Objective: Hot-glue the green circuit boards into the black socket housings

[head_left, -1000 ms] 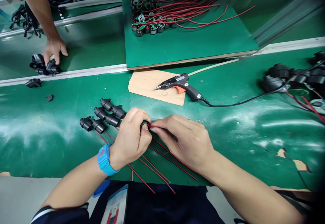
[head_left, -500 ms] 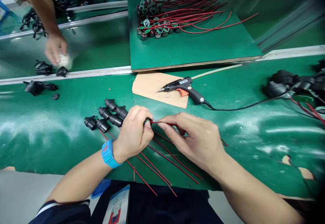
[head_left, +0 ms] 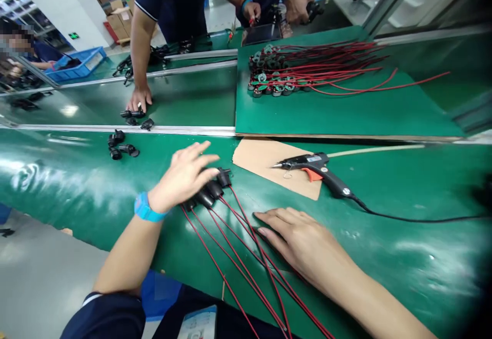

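Note:
My left hand [head_left: 184,175], with a blue wristband, lies spread over a row of black plug-like parts [head_left: 213,189] on the green belt [head_left: 77,185], fingers stretched out. Red wires [head_left: 246,267] run from those parts toward me. My right hand [head_left: 303,244] rests flat on the wires just right of them, fingers extended and holding nothing. A black hot glue gun [head_left: 319,167] with an orange trigger lies on a piece of cardboard [head_left: 265,162] beyond my right hand.
A green board [head_left: 346,111] holds several round coils with long red wires [head_left: 307,70]. Loose black parts [head_left: 119,144] lie at the left. A co-worker's hand [head_left: 139,99] rests on more black parts across the belt; other people stand behind.
Both hands let go of the part and wire they pinched. My left hand spread over the row of black parts, my right hand flattened on the wires. The view swung up and left.

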A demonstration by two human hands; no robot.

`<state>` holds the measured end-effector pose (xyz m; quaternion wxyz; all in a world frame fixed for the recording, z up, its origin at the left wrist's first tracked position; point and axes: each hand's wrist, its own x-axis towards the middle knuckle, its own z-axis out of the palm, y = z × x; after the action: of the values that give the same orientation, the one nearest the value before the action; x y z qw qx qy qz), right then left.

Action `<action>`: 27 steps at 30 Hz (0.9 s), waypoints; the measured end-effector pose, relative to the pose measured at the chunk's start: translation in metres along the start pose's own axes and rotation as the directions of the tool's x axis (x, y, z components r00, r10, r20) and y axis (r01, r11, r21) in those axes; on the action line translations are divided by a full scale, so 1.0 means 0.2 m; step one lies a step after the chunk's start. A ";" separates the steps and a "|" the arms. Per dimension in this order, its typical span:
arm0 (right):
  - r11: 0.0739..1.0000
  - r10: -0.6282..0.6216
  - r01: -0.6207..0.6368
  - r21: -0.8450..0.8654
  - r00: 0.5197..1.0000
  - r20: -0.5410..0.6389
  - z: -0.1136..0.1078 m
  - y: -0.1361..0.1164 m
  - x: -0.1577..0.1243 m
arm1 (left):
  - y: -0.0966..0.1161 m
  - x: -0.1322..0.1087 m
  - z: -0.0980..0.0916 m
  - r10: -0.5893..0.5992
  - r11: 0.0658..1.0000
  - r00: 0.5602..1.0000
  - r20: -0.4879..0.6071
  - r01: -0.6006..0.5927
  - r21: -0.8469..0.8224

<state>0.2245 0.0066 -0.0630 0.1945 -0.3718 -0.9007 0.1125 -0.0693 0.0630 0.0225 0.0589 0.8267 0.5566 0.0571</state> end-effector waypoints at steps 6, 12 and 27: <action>0.999 -0.028 0.029 0.027 1.000 -0.009 0.00 0.04 0.01 | -0.69 0.01 -0.22 -0.596 0.777 0.740 -0.311 0.629 0.008; 0.992 -0.024 0.026 0.124 1.000 -0.014 0.10 0.06 0.05 | -1.15 0.05 -0.34 -0.754 0.610 0.594 -0.282 0.792 0.037; 0.981 0.029 -0.004 0.195 0.992 -0.125 0.19 0.12 0.07 | -1.57 0.32 -0.31 -0.774 0.613 0.628 -0.081 0.775 0.158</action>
<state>0.2130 0.0306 -0.1022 0.2861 -0.3650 -0.8680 0.1775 -0.3425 0.2411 0.0340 0.0027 0.5075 0.8614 -0.0218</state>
